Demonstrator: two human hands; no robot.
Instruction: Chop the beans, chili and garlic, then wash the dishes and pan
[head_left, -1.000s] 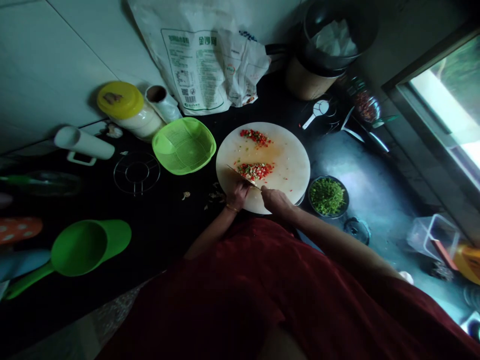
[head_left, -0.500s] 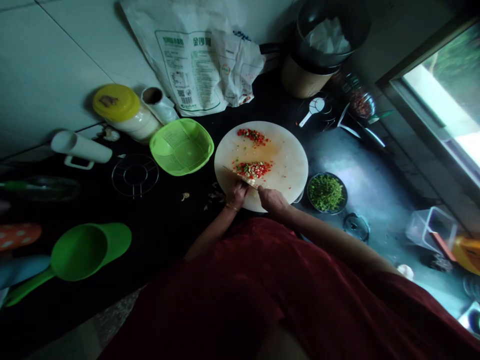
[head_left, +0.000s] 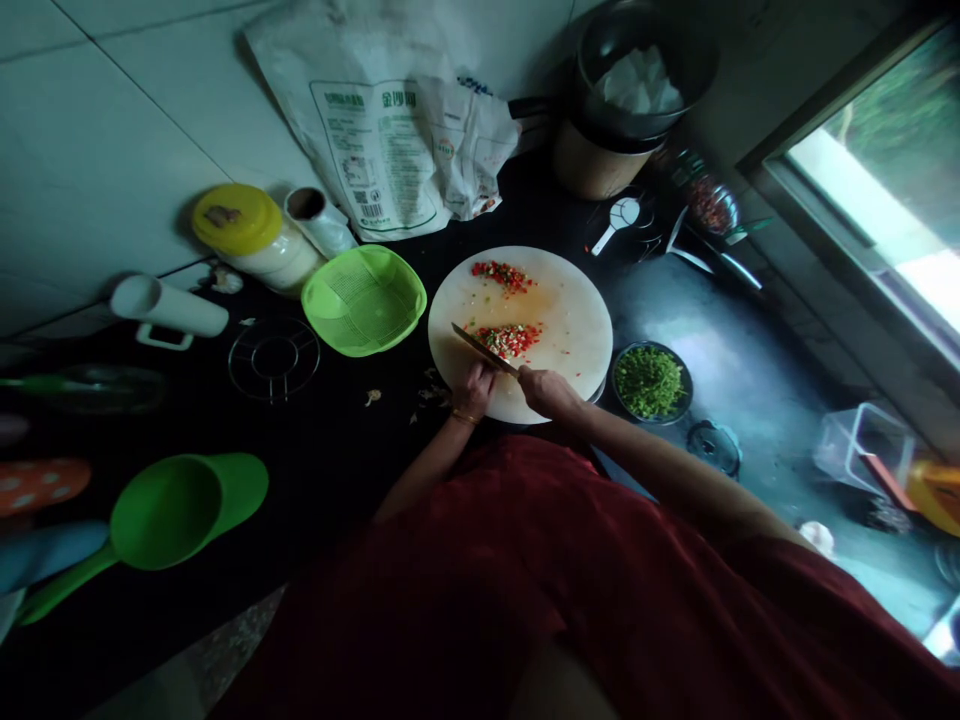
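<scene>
My right hand (head_left: 551,392) is closed round the handle of a kitchen knife (head_left: 486,350), whose blade points up and left across the white round cutting board (head_left: 585,325). My left hand (head_left: 474,390) rests at the board's near edge with fingers curled, right beside the blade. Whatever those fingers press on is hidden by them and the knife. Just beyond the blade lies a heap of chopped red chilli mixed with pale bits (head_left: 514,340). A second pile of chopped red chilli (head_left: 502,274) sits toward the board's far side.
A green basket (head_left: 364,300) stands left of the board, with a wire rack (head_left: 274,360) and a green ladle (head_left: 169,510) farther left. At right are a bowl of chopped greens (head_left: 651,382) and a dark lid (head_left: 714,448). A white sack (head_left: 382,150) leans behind.
The knife blade has lifted and turned, so its dark flat side shows more. Pale pieces seen beside the left fingers are now mostly covered. The whole view has shifted slightly.
</scene>
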